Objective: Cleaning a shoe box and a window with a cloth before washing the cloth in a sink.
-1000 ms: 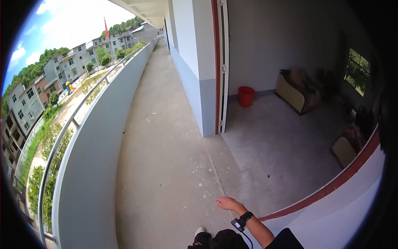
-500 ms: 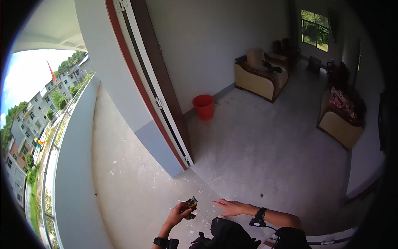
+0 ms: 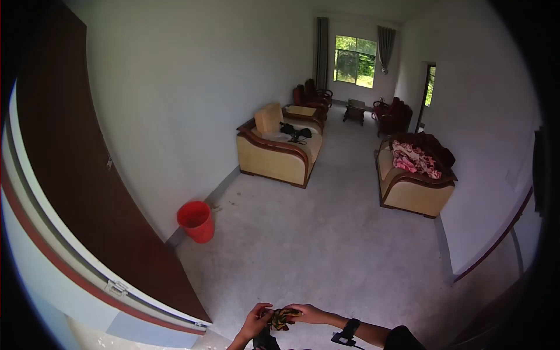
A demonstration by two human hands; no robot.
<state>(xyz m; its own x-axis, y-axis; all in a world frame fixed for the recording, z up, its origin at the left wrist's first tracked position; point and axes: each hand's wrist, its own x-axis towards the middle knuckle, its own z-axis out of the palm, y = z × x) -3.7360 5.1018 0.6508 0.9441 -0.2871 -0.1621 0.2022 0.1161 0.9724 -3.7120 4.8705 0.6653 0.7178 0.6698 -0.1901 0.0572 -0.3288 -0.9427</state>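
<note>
Low in the picture, a crumpled wrapper (image 3: 282,320) in dark, yellow and reddish colours is between my two hands. My left hand (image 3: 255,321) is closed on its left side with bent fingers. From the other side, my right hand (image 3: 310,314) pinches the right edge between thumb and fingers. The wrapper's contents, if any, cannot be made out. A black band with a small device (image 3: 348,333) is strapped round my right wrist.
A dark red-brown door (image 3: 87,146) stands open at left, with a red bucket (image 3: 196,222) beyond it against the wall. Further in are a beige sofa (image 3: 274,160) on the left and another sofa (image 3: 417,192) with a patterned blanket (image 3: 414,158) on the right.
The view has swung right, from the outside walkway towards the room. My right hand, earlier apart with fingers stretched out, has come to the wrapper that my left hand was holding.
</note>
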